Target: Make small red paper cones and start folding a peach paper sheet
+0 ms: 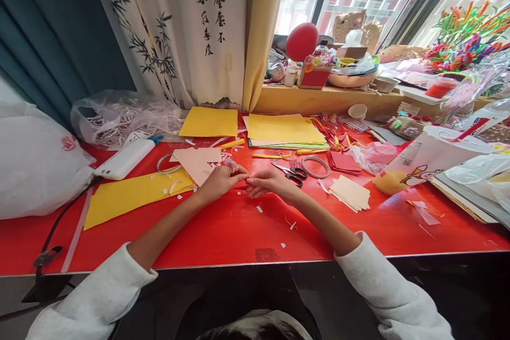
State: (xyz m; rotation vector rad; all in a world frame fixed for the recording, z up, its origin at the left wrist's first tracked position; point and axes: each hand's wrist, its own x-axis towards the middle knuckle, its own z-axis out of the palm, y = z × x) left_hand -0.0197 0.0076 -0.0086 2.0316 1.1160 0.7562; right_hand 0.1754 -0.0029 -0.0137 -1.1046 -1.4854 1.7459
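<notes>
Above the middle of the red table (223,244), my left hand (223,180) and my right hand (269,183) meet almost fingertip to fingertip. Each has its thumb and fingers pinched together; whatever lies between them is too small to make out. A bit of red paper shows just below the fingertips. Pale pink paper (195,162) lies beside my left hand, partly over a long yellow sheet (119,196). Black-handled scissors (292,172) rest behind my right hand, next to a roll of clear tape (315,167).
Yellow sheets (209,121) and a paper stack (282,130) lie at the back. Cream cards (350,193), red cards (343,163) and a tilted drink cup (422,162) are at right. A white power strip (126,158) and plastic bag (40,164) are at left.
</notes>
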